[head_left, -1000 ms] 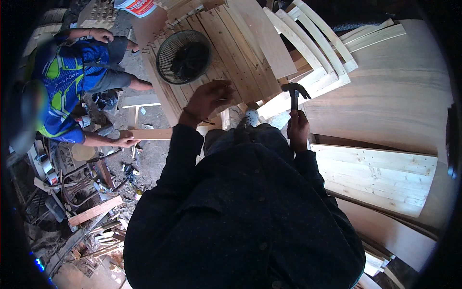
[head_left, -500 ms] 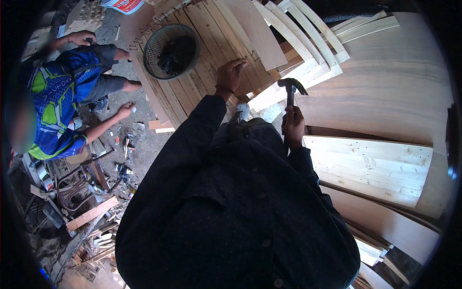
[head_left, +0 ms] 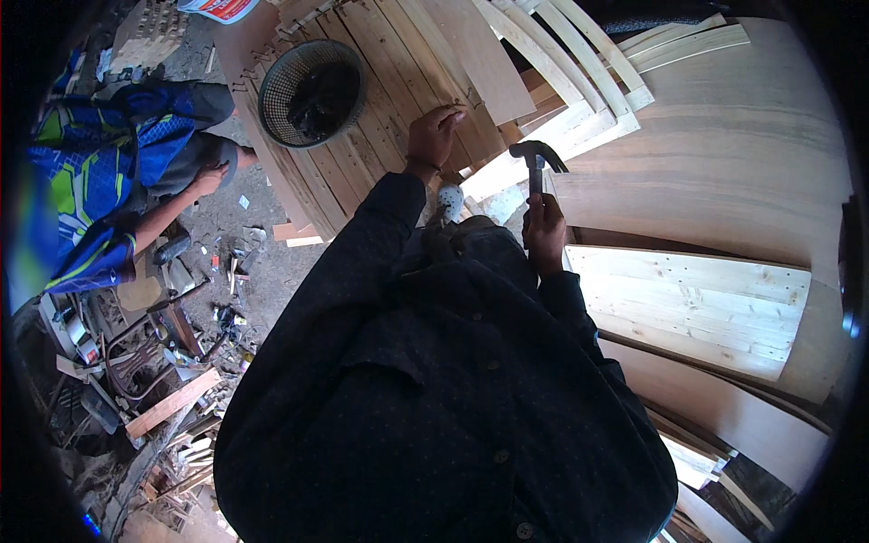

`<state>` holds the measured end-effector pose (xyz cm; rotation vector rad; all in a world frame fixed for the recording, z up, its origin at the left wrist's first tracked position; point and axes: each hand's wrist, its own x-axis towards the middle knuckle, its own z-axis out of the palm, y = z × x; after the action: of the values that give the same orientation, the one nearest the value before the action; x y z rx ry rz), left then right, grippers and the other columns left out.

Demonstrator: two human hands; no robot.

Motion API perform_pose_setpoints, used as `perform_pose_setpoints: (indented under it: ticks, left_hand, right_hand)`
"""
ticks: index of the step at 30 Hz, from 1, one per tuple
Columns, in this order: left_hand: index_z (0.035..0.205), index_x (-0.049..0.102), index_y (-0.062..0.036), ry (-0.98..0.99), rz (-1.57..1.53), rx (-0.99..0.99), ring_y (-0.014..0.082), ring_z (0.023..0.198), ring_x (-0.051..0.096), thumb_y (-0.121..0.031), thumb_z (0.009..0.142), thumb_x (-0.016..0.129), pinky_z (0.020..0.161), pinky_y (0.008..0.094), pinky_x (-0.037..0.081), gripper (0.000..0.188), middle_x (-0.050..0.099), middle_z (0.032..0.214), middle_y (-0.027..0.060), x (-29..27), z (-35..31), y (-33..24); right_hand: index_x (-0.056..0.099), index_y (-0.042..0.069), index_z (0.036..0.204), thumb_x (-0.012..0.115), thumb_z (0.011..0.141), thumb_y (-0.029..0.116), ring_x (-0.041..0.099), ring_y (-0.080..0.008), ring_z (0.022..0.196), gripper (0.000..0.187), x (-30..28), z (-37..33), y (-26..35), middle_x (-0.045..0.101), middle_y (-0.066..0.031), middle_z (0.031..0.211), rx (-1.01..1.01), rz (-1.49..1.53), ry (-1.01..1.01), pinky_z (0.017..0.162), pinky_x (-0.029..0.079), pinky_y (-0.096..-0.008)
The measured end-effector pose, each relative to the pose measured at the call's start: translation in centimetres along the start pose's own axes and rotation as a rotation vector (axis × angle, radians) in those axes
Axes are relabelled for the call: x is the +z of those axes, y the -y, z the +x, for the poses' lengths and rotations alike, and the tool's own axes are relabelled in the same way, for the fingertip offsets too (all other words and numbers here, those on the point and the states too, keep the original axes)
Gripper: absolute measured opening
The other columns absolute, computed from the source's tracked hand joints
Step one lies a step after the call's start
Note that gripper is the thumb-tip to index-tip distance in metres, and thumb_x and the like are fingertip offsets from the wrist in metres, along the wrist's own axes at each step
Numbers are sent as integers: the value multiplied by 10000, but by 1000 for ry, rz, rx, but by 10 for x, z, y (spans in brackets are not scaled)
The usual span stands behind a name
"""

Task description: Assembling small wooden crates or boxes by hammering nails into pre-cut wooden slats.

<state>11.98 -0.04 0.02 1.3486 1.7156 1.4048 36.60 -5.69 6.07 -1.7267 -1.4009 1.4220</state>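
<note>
My right hand (head_left: 545, 231) is wrapped round the handle of a claw hammer (head_left: 536, 163), its dark head up and the claw toward the right. My left hand (head_left: 433, 136) is over a surface of wooden planks (head_left: 378, 68), with its fingertips pinched together near the planks' right end. Whatever lies between those fingers is too small to make out. To the left of that hand a round mesh basket (head_left: 273, 90) rests on the planks, with a dark mass (head_left: 323, 101) inside it.
A person in a blue and green shirt (head_left: 86, 185) is at the left. Curved wooden frames (head_left: 588, 59) lie at the upper right, beside a large plywood sheet (head_left: 697, 136) and a pale slatted panel (head_left: 688, 308). Scrap wood (head_left: 172, 403) and tools litter the floor at lower left.
The hammer and my right hand have shifted slightly up and left. My left hand stays pinched over the planks. The other person's near hand has drawn back to their knee.
</note>
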Motion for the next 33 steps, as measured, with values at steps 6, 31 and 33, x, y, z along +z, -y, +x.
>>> perform_pose_setpoints:
  ticks: [6,31,33]
  left_hand:
    - [1010,661,-28,-36,84,118,255,931,668,-91,920,554,791,333,544,154,685,974,128,-1,-1,-3]
    - [990,624,-37,22,220,259,349,895,606,-68,859,597,770,389,498,137,623,936,159,-8,3,2]
    - [992,622,-37,36,112,202,343,887,612,-52,863,591,760,385,502,133,620,936,156,-11,-7,-1]
  right_hand:
    - [544,-1,840,476,981,263,486,-124,481,307,4,7,3,513,-54,559,-43,10,37,444,378,-314]
    - [481,59,1014,505,948,211,625,-444,727,167,39,31,49,633,-223,740,-510,-453,129,578,492,-506]
    - [488,57,992,504,946,213,623,-450,738,163,35,14,56,631,-232,765,-523,-357,115,591,486,-510]
